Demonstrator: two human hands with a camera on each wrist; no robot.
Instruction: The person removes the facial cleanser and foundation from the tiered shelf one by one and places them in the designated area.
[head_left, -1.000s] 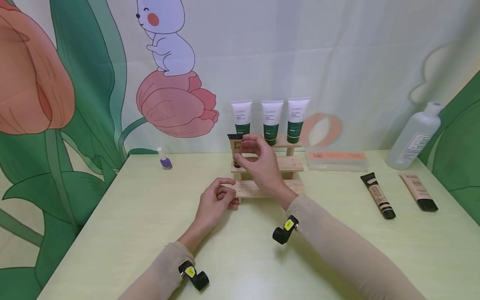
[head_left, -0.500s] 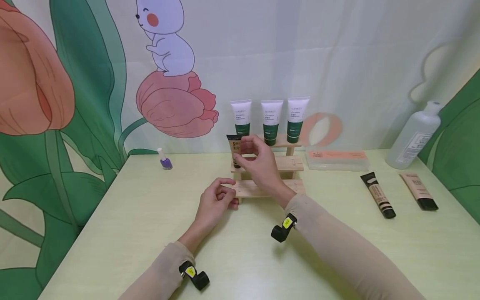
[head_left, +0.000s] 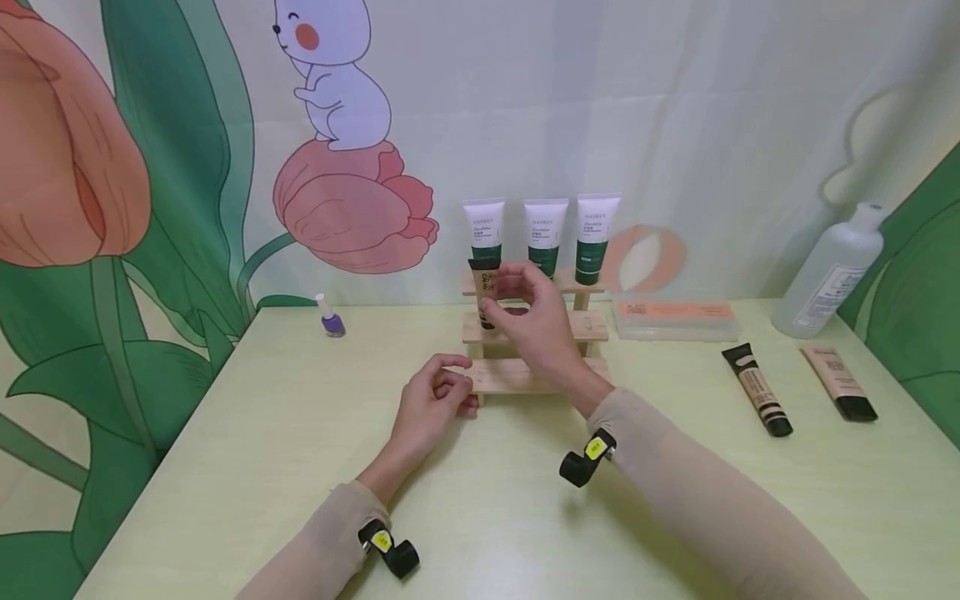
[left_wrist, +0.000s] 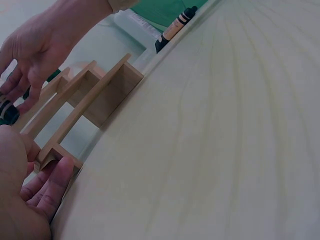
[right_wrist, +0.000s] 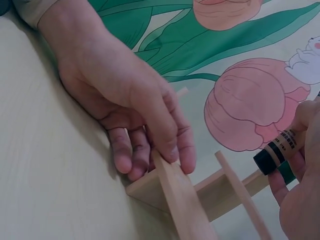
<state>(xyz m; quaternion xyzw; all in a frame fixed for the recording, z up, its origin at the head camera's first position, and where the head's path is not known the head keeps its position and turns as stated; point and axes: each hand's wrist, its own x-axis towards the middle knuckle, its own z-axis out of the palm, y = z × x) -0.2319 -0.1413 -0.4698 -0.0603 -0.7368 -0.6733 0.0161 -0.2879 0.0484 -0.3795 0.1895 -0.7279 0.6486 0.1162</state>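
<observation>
While the right grip (head_left: 542,321) pinches a tan tube (head_left: 486,280), partly covering it, the left grip (head_left: 431,404) clasps the wooden stand (head_left: 512,377).

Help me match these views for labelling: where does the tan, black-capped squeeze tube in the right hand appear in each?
Head: tan, black-capped squeeze tube at picture centre.
Left wrist: far left edge, about halfway down; only its capped end shows.
Right wrist: tube at right, below mid-height.
Shared landmark: the pale wooden three-step stand.
</observation>
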